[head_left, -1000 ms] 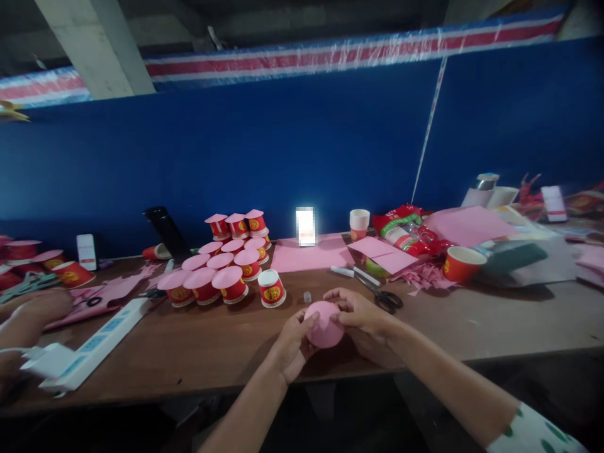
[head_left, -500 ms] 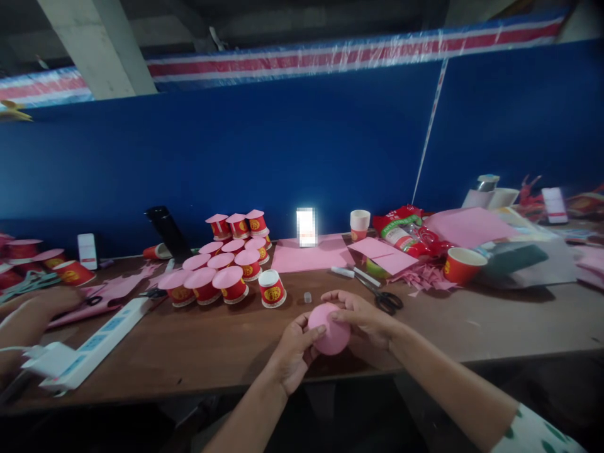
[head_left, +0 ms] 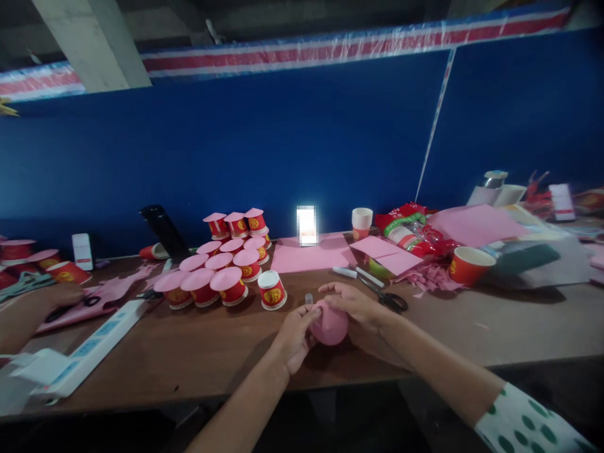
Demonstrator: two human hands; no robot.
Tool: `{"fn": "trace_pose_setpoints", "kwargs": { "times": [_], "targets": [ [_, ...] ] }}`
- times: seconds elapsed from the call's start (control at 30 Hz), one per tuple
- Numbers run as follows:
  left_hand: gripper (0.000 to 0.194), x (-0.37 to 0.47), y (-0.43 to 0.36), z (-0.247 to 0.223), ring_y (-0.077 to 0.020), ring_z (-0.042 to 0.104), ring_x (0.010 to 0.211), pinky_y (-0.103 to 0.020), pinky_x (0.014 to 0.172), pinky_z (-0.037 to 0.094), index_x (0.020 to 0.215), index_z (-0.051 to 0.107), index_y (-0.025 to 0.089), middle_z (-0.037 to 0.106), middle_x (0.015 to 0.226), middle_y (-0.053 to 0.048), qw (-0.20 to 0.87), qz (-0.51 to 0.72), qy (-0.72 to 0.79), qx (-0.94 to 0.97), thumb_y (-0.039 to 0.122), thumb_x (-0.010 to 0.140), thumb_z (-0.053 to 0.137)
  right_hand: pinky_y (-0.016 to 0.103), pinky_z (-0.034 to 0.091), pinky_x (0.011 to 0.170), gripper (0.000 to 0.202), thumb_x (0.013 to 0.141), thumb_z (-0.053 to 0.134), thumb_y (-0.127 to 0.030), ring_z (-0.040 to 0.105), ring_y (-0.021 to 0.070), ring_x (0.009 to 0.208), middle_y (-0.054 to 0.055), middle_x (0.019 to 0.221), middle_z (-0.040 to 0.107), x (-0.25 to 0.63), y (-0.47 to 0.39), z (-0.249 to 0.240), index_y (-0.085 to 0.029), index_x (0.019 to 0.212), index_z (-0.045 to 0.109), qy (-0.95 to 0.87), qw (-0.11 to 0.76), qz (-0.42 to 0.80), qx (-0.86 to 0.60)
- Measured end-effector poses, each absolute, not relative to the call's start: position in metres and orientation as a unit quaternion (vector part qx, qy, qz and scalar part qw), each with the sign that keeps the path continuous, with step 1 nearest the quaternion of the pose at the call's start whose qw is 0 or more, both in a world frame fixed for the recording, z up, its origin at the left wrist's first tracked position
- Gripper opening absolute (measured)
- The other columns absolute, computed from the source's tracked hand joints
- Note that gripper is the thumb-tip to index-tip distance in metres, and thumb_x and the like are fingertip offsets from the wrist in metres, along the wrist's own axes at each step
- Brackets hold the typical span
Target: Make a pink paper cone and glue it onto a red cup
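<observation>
A pink paper cone [head_left: 331, 328] is between my two hands above the table's front part. My left hand [head_left: 296, 336] grips its left edge, thumb on top. On the other side my right hand [head_left: 355, 309] pinches the upper right of the cone, its fingers curled over it. Just beyond my left fingertips stands a small clear cap [head_left: 309, 298]. An upside-down red paper cup [head_left: 272, 292] with a gold emblem is to the left of it. Several more red cups topped with pink paper cones [head_left: 228, 280] stand in rows farther left.
Black-handled scissors [head_left: 394, 302] and a white marker [head_left: 345, 272] lie right of my hands. Behind them are pink paper sheets [head_left: 387, 254], scraps and an upright red cup [head_left: 472, 267]. At left sit a white power strip [head_left: 97, 346] and another person's hand [head_left: 61, 296] with scissors.
Both hands have raised the cone slightly toward the back of the table and tilted it. My right fingers have moved further over its top.
</observation>
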State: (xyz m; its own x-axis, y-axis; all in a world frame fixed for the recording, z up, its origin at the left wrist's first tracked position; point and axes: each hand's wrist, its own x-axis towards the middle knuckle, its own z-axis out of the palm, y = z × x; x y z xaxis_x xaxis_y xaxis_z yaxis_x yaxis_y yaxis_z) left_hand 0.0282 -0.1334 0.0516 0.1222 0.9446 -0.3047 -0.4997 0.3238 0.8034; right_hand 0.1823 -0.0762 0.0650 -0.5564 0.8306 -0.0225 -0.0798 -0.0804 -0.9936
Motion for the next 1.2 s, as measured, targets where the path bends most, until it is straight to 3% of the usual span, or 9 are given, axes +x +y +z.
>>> {"fn": "trace_pose_setpoints", "kwargs": {
  "times": [0.1, 0.2, 0.3, 0.4, 0.5, 0.83, 1.03, 1.2],
  "targets": [
    [0.021, 0.017, -0.134, 0.048, -0.0068, 0.056, 0.059, -0.017, 0.056, 0.044, 0.081, 0.061, 0.015, 0.062, 0.071, 0.000, 0.689, 0.529, 0.431, 0.245, 0.027, 0.067, 0.070, 0.025, 0.042, 0.058, 0.036, 0.076, 0.054, -0.051, 0.055, 0.0133, 0.066, 0.002, 0.079, 0.061, 0.174, -0.069, 0.063, -0.019, 0.094, 0.057, -0.566, 0.377, 0.646, -0.348],
    [0.021, 0.006, -0.135, 0.045, -0.0062, 0.055, 0.059, -0.016, 0.054, 0.043, 0.082, 0.061, 0.016, 0.061, 0.070, 0.002, 0.683, 0.534, 0.440, 0.234, 0.028, 0.068, 0.069, 0.025, 0.042, 0.058, 0.033, 0.077, 0.055, -0.045, 0.054, 0.0134, 0.065, 0.003, 0.078, 0.061, 0.164, -0.053, 0.050, -0.019, 0.095, 0.056, -0.639, 0.394, 0.538, -0.383],
    [0.020, -0.001, -0.136, 0.045, -0.0059, 0.054, 0.057, -0.016, 0.051, 0.042, 0.082, 0.060, 0.017, 0.060, 0.069, 0.002, 0.680, 0.537, 0.442, 0.233, 0.028, 0.068, 0.069, 0.028, 0.043, 0.065, 0.034, 0.069, 0.066, -0.035, 0.055, 0.0157, 0.070, 0.005, 0.086, 0.063, 0.154, -0.037, 0.036, -0.018, 0.097, 0.059, -0.803, 0.309, 0.372, -0.348],
    [0.021, -0.002, -0.134, 0.046, -0.0063, 0.053, 0.056, -0.016, 0.050, 0.041, 0.082, 0.060, 0.016, 0.059, 0.069, 0.001, 0.680, 0.540, 0.436, 0.237, 0.028, 0.068, 0.069, 0.030, 0.041, 0.076, 0.022, 0.074, 0.060, -0.024, 0.056, 0.0192, 0.085, 0.007, 0.095, 0.063, 0.147, -0.030, 0.027, -0.018, 0.095, 0.061, -0.882, 0.262, 0.236, -0.313],
    [0.020, 0.000, -0.131, 0.045, -0.0069, 0.054, 0.058, -0.017, 0.053, 0.043, 0.080, 0.060, 0.016, 0.060, 0.070, 0.001, 0.686, 0.543, 0.422, 0.239, 0.028, 0.067, 0.069, 0.028, 0.041, 0.074, 0.016, 0.077, 0.056, -0.020, 0.056, 0.0184, 0.085, 0.007, 0.093, 0.062, 0.144, -0.028, 0.023, -0.018, 0.092, 0.060, -0.896, 0.240, 0.177, -0.328],
    [0.023, 0.015, -0.101, 0.041, -0.0088, 0.055, 0.063, -0.019, 0.056, 0.045, 0.086, 0.060, 0.014, 0.060, 0.073, -0.001, 0.707, 0.511, 0.421, 0.247, 0.030, 0.070, 0.067, 0.026, 0.039, 0.067, 0.008, 0.075, 0.054, -0.017, 0.055, 0.0173, 0.078, 0.007, 0.085, 0.062, 0.174, -0.025, 0.039, -0.016, 0.083, 0.056, -0.894, 0.215, 0.136, -0.369],
    [0.022, 0.026, -0.077, 0.045, -0.0074, 0.053, 0.059, -0.019, 0.054, 0.043, 0.080, 0.059, 0.014, 0.059, 0.069, 0.001, 0.707, 0.507, 0.424, 0.251, 0.027, 0.066, 0.070, 0.030, 0.039, 0.080, 0.014, 0.078, 0.048, -0.015, 0.054, 0.0193, 0.090, 0.008, 0.095, 0.061, 0.212, -0.008, 0.042, -0.017, 0.088, 0.058, -0.867, 0.233, 0.068, -0.435],
    [0.025, 0.032, -0.058, 0.044, -0.0080, 0.052, 0.061, -0.020, 0.056, 0.042, 0.080, 0.059, 0.013, 0.060, 0.070, 0.000, 0.704, 0.490, 0.432, 0.278, 0.029, 0.065, 0.070, 0.032, 0.040, 0.082, 0.017, 0.082, 0.046, -0.020, 0.056, 0.0198, 0.091, 0.007, 0.096, 0.063, 0.215, -0.003, 0.047, -0.017, 0.093, 0.059, -0.798, 0.360, 0.163, -0.455]
  ]
}}
